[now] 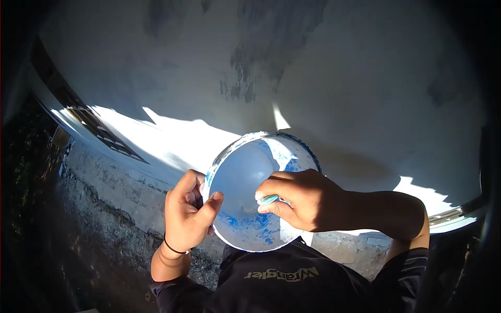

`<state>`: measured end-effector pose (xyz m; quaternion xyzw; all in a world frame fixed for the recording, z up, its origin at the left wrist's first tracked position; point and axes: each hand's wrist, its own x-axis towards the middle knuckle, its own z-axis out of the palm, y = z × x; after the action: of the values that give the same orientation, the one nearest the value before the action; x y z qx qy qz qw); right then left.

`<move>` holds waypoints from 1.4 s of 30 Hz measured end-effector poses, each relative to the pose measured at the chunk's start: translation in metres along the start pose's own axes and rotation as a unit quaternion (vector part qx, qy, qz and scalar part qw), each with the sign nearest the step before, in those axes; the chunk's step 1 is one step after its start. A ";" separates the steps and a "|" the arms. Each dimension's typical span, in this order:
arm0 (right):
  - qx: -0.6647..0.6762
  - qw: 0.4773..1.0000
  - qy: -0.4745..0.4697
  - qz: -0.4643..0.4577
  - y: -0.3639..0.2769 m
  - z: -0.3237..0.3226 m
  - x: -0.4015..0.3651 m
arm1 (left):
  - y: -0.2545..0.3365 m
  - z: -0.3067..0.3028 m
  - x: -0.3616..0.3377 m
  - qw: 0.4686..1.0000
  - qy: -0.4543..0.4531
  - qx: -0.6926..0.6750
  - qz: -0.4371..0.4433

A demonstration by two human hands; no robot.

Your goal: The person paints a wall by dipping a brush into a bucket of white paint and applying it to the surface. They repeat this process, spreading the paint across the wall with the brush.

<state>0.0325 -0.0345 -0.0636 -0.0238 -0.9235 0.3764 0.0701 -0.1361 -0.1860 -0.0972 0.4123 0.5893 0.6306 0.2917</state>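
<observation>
A white bucket [248, 244] smeared with blue paint is in front of my body, its mouth facing up at me. My left hand [188, 211] grips its left rim, with the thumb over the edge and the fingers outside. Over the right part of the opening, my right hand [295, 201] is closed around a tool with a teal handle [269, 199]. Only the rounded handle end shows clearly; its lower end is hidden by the hand and the bucket. Pale liquid or coating [242, 169] covers the inside of the bucket.
A whitish wall [365, 94] with grey patches [250, 62] rises ahead, crossed by sunlight and shadow. Dark slatted openings [102, 130] are at the left. Rough concrete ledge [112, 182] and rubble-like ground [120, 240] lie below it.
</observation>
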 end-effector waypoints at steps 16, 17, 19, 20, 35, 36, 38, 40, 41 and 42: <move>0.068 0.945 0.276 0.160 -0.011 -0.024 0.023 | -0.008 -0.012 -0.008 0.990 0.110 -0.044 -0.073; -0.040 0.958 0.276 0.067 -0.009 -0.017 0.023 | -0.007 -0.014 -0.008 0.990 0.114 -0.036 -0.078; -0.037 0.969 0.244 0.010 0.009 -0.001 0.032 | -0.006 -0.018 -0.008 0.989 0.121 -0.040 -0.075; 0.024 0.974 0.223 0.028 0.014 0.005 0.037 | -0.007 -0.022 -0.007 0.988 0.123 -0.042 -0.081; 0.443 0.820 0.346 0.109 -0.047 -0.037 0.099 | 0.054 -0.113 0.025 0.980 0.085 -0.079 -0.160; 0.431 0.825 0.356 0.085 -0.063 -0.048 0.102 | 0.072 -0.121 0.029 0.985 0.087 -0.056 -0.141; 0.473 0.788 0.394 0.014 -0.101 -0.071 0.109 | 0.093 -0.136 0.038 0.989 0.110 -0.074 -0.073; 0.486 0.775 0.396 -0.080 -0.136 -0.092 0.121 | 0.114 -0.158 0.044 0.973 -0.001 -0.224 -0.058; 0.503 0.752 0.407 -0.124 -0.153 -0.102 0.131 | 0.128 -0.162 0.042 0.974 0.003 -0.221 -0.038; 0.511 0.731 0.422 -0.159 -0.171 -0.114 0.141 | 0.139 -0.166 0.040 0.975 0.008 -0.219 -0.018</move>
<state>-0.0883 -0.0649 0.1521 0.0066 -0.4571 0.7265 0.5131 -0.2825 -0.2542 0.0523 0.3222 0.4466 0.7423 0.3816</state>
